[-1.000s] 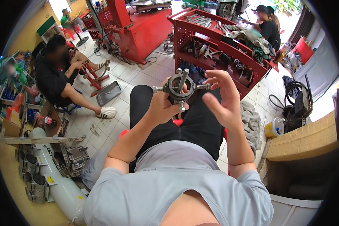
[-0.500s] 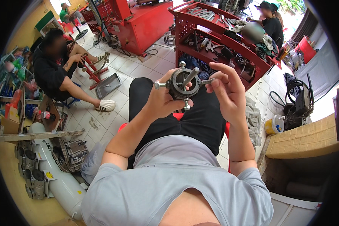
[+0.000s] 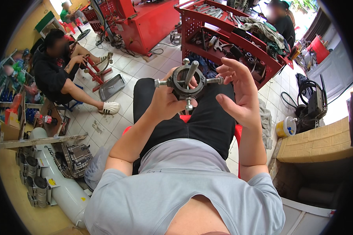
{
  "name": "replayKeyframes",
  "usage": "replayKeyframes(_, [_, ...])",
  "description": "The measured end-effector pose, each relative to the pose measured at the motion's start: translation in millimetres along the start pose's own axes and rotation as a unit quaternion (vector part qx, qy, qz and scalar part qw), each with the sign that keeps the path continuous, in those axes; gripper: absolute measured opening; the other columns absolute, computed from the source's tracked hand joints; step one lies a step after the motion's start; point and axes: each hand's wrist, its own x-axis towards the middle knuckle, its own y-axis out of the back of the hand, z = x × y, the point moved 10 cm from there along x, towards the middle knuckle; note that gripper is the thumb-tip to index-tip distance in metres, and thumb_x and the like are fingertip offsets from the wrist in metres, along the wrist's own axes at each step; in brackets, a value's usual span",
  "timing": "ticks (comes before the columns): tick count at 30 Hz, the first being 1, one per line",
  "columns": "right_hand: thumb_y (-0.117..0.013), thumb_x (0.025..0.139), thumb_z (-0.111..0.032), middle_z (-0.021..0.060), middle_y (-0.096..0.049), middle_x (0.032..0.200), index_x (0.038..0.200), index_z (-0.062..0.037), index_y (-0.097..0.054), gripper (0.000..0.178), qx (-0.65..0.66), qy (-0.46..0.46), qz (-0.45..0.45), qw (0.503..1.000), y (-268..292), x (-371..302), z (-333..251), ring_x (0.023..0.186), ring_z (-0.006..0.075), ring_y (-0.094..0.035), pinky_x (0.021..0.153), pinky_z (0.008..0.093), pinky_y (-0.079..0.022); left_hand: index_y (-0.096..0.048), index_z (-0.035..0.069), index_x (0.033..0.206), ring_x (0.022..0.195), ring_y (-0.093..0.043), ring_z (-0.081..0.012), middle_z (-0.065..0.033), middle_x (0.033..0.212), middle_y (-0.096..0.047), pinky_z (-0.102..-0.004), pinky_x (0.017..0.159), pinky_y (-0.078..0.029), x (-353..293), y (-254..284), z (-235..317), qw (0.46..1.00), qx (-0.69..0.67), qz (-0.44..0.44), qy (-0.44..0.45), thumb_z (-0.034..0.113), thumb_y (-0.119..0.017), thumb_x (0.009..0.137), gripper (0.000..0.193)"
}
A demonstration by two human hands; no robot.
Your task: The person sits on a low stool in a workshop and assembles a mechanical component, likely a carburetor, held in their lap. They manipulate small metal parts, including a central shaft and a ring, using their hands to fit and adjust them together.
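Observation:
Over my lap, a dark metal ring (image 3: 201,85) is held up with bolts screwed through its wall from several sides. A grey rod (image 3: 191,73) stands up slantwise at the ring. My left hand (image 3: 164,102) is closed around the ring's left and lower side, its thumb by the lower bolt (image 3: 189,103). Another bolt (image 3: 161,83) juts out on the left. My right hand (image 3: 241,94) is open beside the right bolt (image 3: 214,81), thumb and fingers spread. Whether a fingertip touches that bolt's head, I cannot tell.
A red tool cart (image 3: 223,29) with wrenches and cloths stands ahead. On the left a seated person (image 3: 53,74) handles a red frame near a grey metal tray (image 3: 112,87). A white tank (image 3: 62,188) lies at lower left; a white-and-yellow bucket (image 3: 283,128) stands right.
My right thumb and fingers have spread apart, away from the right bolt they were pinching. The ring in my left hand has shifted slightly left.

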Motion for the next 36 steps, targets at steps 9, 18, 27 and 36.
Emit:
replayKeyframes(9, [-0.064,0.09,-0.01,0.0,-0.061,0.09,0.128,-0.0037,-0.051,0.041,0.049,-0.034,-0.002,0.998,0,-3,15,0.085,0.0079,-0.053,0.08,0.0233,-0.039,-0.054,-0.002,0.119,0.087,-0.061,-0.0139,-0.0083,0.107,-0.06,-0.0287,0.078,-0.051,3,-5,10,0.997,0.053,-0.033,-0.048,0.029,-0.085,0.069,0.066])
replayKeyframes(18, [-0.061,0.087,0.0,0.004,-0.059,0.105,0.131,-0.003,-0.05,0.045,0.171,-0.169,-0.002,0.971,-2,-12,37,0.099,0.0114,-0.051,0.086,0.026,-0.037,-0.052,-0.001,0.122,0.084,-0.061,-0.011,-0.0049,0.096,-0.065,-0.0262,0.077,-0.051,5,-5,13,0.996,0.061,-0.03,-0.057,0.025,-0.089,0.064,0.074])
replayKeyframes(27, [-0.062,0.092,-0.01,0.0035,-0.058,0.094,0.128,0.0001,-0.05,0.04,0.125,-0.05,0.017,0.991,4,0,22,0.087,0.0082,-0.052,0.08,0.0242,-0.04,-0.053,-0.001,0.122,0.085,-0.065,-0.0155,-0.0073,0.096,-0.067,-0.029,0.08,-0.052,6,-4,12,0.994,0.084,-0.021,-0.067,0.029,-0.09,0.062,0.077])
replayKeyframes(36, [-0.062,0.093,-0.013,0.001,-0.059,0.089,0.128,-0.0018,-0.051,0.039,0.083,0.0,-0.016,0.996,2,2,11,0.081,0.0053,-0.052,0.072,0.0206,-0.041,-0.055,-0.001,0.119,0.085,-0.066,-0.018,-0.0087,0.097,-0.067,-0.03,0.079,-0.052,6,-1,11,0.992,0.109,-0.012,-0.062,0.035,-0.09,0.061,0.077])
